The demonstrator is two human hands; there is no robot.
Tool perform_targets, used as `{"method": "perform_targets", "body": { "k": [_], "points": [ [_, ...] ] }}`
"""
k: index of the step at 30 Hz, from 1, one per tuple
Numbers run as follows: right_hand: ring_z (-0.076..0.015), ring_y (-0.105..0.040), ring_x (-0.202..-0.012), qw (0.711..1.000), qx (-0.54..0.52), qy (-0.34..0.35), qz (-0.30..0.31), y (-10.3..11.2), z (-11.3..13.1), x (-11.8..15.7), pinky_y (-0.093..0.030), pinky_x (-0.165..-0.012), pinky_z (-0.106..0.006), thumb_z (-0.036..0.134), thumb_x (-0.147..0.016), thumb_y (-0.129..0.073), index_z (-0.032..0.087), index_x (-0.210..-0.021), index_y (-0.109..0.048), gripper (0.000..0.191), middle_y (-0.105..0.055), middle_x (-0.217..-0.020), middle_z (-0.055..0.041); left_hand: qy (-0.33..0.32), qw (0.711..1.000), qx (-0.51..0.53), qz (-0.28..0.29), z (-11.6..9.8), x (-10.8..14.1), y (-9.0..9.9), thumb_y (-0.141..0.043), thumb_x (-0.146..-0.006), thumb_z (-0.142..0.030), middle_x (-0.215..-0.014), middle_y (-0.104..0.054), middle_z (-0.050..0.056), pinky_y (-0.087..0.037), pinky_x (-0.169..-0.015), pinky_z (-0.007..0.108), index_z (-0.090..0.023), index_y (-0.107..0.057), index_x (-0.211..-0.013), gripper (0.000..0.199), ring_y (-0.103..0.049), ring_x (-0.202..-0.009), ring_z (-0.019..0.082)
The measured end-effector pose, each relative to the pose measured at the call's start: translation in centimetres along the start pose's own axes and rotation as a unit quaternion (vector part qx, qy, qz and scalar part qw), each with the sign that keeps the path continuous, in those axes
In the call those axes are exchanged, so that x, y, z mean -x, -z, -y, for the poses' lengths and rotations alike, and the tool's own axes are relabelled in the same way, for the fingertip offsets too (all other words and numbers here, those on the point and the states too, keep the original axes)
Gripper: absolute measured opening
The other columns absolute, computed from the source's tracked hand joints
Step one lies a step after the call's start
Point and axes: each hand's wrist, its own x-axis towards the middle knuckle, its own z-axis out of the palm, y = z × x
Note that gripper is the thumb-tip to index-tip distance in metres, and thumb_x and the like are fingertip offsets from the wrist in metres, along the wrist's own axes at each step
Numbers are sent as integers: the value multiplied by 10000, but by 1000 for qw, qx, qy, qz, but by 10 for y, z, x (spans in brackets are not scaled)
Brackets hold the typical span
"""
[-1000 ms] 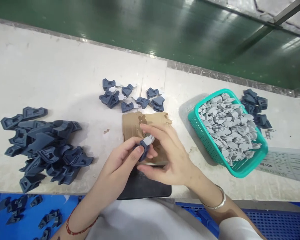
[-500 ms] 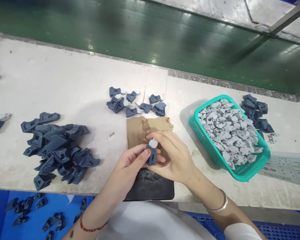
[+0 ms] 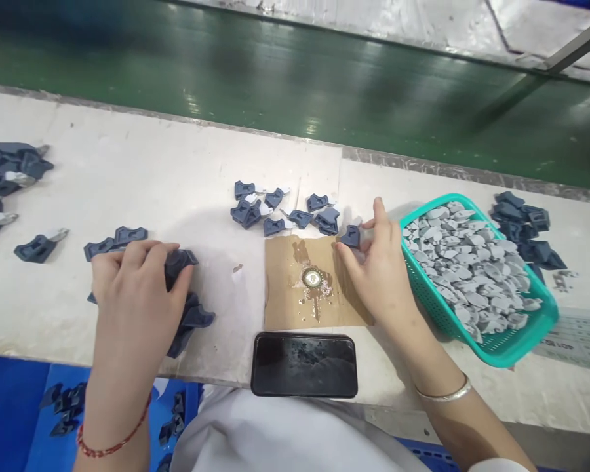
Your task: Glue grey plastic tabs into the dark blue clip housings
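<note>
My left hand lies over a pile of dark blue plastic parts, its fingers curled down and a dark blue plastic part between thumb and forefinger; the other fingertips are partly hidden. At the right edge of the cardboard, my right hand pinches another dark blue plastic part between thumb and bent fingers, forefinger stretched out. Close by on the table sit several blue parts with pale grey tips. A small round dish-like thing rests in a wet patch on the cardboard.
A green basket of pale grey pieces stands on the right, with more blue parts behind it. A black phone lies at the front edge. Further joined parts sit far left. A green belt runs behind.
My hands have parted from in front of me: the left moved to the pile, the right carried a part forward to the right. The wet patch and round thing are now uncovered.
</note>
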Motion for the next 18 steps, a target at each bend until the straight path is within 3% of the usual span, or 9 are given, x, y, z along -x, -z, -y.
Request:
{"method": "perform_targets", "body": {
  "k": [3, 6, 8, 11, 14, 16, 18],
  "points": [
    [-307, -707, -1004, 1000, 8, 2, 7, 5, 9, 3, -616, -858, -536, 317, -1010, -559, 213, -1652, -358, 682, -467, -1479, -246, -24, 999, -32, 6, 4, -2, -2, -490, -1016, -498, -1103, -738, 97, -428, -971, 588, -254, -724, -1085, 344, -560, -1339, 443],
    [-273, -718, -948, 1000, -6, 3, 22, 20, 19, 5, -631, -750, -471, 295, -1022, -530, 204, -1570, -476, 558, -478, -1499, -240, -16, 999, -36, -13, -5, -1, -1, -473, -1032, -514, -1123, -728, 75, -439, -869, 563, -269, -713, -1113, 353, -537, -1372, 444],
    [-247, -720, -919, 1000, -19, 17, 12, 36, 20, 3, -623, -703, -409, 272, -1019, -530, 208, -1416, -621, 412, -585, -1411, -192, 20, 999, -10, -24, -17, 3, 2, -467, -1046, -501, -1200, -705, 44, -422, -810, 530, -287, -693, -1206, 351, -536, -1379, 421],
    [-245, -703, -880, 997, 49, 21, -49, 66, 7, -4, -586, -733, -392, 250, -1011, -529, 246, -1105, -748, 238, -741, -1093, -100, 98, 990, 97, -24, -37, 8, 4, -587, -997, -536, -1175, -713, 28, -445, -841, 512, -300, -700, -1212, 339, -647, -1183, 361],
    [-280, -677, -815, 986, 157, -54, -8, 88, -19, -10, -559, -759, -455, 317, -955, -607, 222, -1041, -767, 205, -756, -1011, -120, 146, 950, 273, 47, -53, 13, 1, -744, -904, -534, -1047, -770, 22, -519, -783, 411, -302, -728, -1051, 275, -703, -981, 287],
    [-300, -666, -789, 974, 201, -82, 58, 92, -37, -11, -544, -734, -473, 349, -933, -623, 201, -978, -792, 229, -749, -969, -133, 150, 905, 379, 119, -61, 17, -6, -752, -910, -520, -993, -781, 23, -517, -644, 325, -282, -715, -1008, 260, -712, -816, 221],
    [-297, -657, -774, 968, 222, -81, 78, 91, -49, -10, -528, -709, -464, 345, -930, -611, 202, -916, -808, 243, -742, -956, -133, 157, 862, 449, 176, -66, 20, -16, -728, -942, -485, -963, -766, 27, -491, -564, 276, -254, -697, -1015, 244, -682, -682, 165]
  ]
}}
